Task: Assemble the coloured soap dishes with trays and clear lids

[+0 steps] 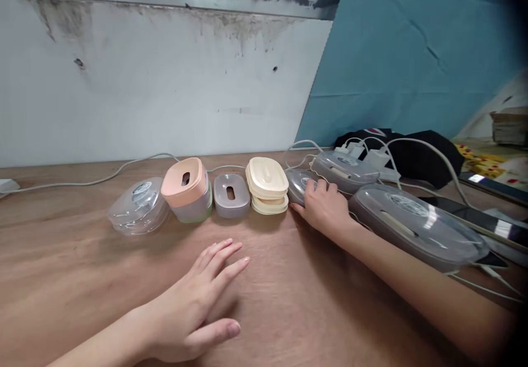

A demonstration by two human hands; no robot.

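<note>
My left hand [198,301] lies flat on the wooden table [61,279] with its fingers stretched out, holding nothing. My right hand [324,207] reaches forward and curls over a small grey lid [297,182] at the row's right end. Along the row from left to right stand a clear lidded container [138,207], a pink-lidded container [187,188], a grey lid with a slot [231,193] and a stack of cream lids [267,185].
Two larger grey oval lidded containers [344,171] [416,226] lie to the right among white cables and chargers [371,158]. A black cloth [424,149], a phone [490,221] and a blue sheet [412,53] are at the back right. A stained white wall [144,81] stands behind.
</note>
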